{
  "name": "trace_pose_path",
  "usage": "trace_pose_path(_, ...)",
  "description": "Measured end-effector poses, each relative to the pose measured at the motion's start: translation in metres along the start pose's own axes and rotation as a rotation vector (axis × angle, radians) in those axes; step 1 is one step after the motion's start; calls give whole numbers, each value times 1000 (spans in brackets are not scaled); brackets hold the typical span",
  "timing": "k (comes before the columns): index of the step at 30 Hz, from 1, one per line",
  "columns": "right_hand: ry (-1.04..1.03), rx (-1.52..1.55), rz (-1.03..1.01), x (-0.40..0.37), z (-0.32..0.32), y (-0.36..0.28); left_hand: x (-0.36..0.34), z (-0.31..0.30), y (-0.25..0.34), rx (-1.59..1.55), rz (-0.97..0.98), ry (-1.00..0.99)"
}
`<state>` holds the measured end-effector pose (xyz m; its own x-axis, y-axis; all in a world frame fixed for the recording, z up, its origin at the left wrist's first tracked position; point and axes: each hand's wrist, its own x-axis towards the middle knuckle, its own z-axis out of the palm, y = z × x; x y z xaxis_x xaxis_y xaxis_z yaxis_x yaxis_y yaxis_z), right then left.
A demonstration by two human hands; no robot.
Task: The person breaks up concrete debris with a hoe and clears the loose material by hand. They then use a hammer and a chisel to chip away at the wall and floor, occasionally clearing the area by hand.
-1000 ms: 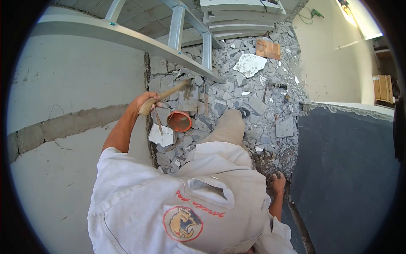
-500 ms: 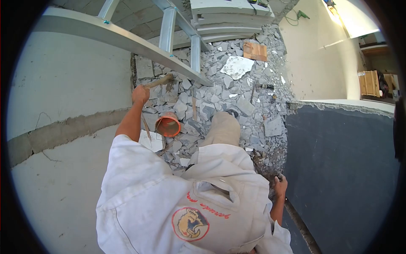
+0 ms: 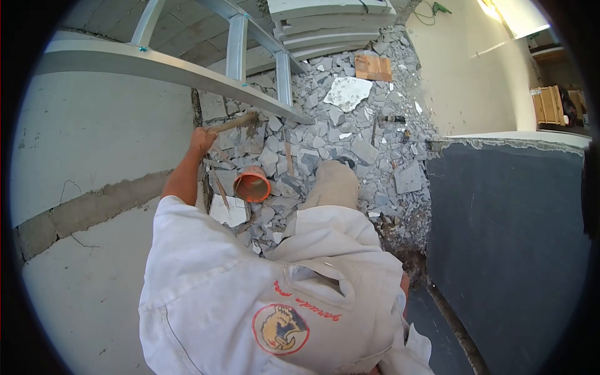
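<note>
My left hand (image 3: 201, 140) is wrapped round the wooden handle of a hammer-like tool (image 3: 232, 122), whose dirty head rests near the rubble below the ladder. An orange bucket (image 3: 252, 185) lies tilted with its mouth toward me, below and right of that hand. Beside it are a white slab piece (image 3: 229, 210) and a thin wooden stick (image 3: 220, 187). On the right, only a bit of my forearm shows past the shirt's edge; my right hand is hidden behind my body.
A metal ladder (image 3: 187, 70) leans across the upper left. Broken rubble (image 3: 365, 150) covers the floor, with a white chunk (image 3: 347, 94) and a brown board (image 3: 373, 67) on it. A dark panel (image 3: 506, 231) stands at right, stacked pale blocks (image 3: 331, 25) at the top.
My right hand has gone out of sight behind my body. My left hand still grips the handle and sits slightly further left. The whole view has shifted a little.
</note>
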<state>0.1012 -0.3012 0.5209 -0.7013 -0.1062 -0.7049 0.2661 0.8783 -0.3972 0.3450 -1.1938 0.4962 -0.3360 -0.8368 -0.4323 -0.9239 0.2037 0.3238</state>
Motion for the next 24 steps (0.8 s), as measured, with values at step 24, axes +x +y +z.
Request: trace_pose_path(24, 320, 22, -43, 29, -129, -40, -46, -30, 108, 238, 495, 605)
